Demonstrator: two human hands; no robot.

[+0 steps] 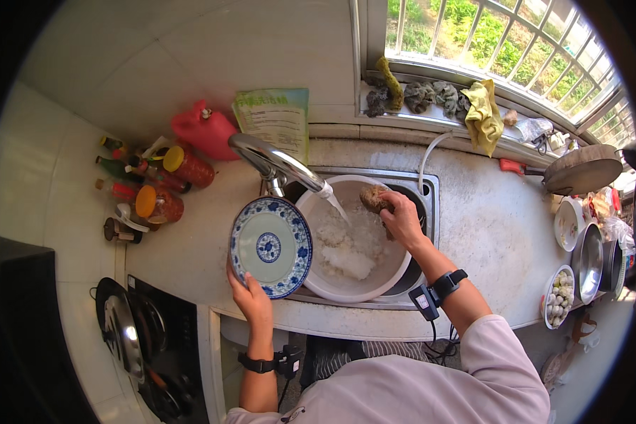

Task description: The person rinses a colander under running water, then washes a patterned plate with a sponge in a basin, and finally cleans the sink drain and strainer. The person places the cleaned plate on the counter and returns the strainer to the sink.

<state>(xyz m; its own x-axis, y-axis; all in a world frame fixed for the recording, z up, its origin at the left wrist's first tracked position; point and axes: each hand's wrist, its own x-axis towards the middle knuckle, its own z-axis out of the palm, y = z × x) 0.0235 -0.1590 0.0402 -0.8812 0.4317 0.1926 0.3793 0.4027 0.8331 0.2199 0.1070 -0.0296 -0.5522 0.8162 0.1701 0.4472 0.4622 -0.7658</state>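
My left hand (252,297) grips the lower rim of a blue-and-white patterned plate (268,248), its face turned up toward me, left of the basin. In my right hand (401,218) is a brown fibrous scrubber (373,199), held over the right side of a white plastic basin (318,290). The basin sits in a stainless steel sink (431,212). From the chrome faucet (281,161) water (340,208) runs into the basin, where the surface is churned and foamy. What lies under the water cannot be made out.
At left stand several jars and bottles (188,165) and a red plastic jug (204,130). Cloths and scrubbers (445,98) lie along the barred window's sill. Bowls (568,223), garlic bulbs (560,297) and a round wooden board (583,169) are at right. A lidded pan (122,334) rests on the cooktop.
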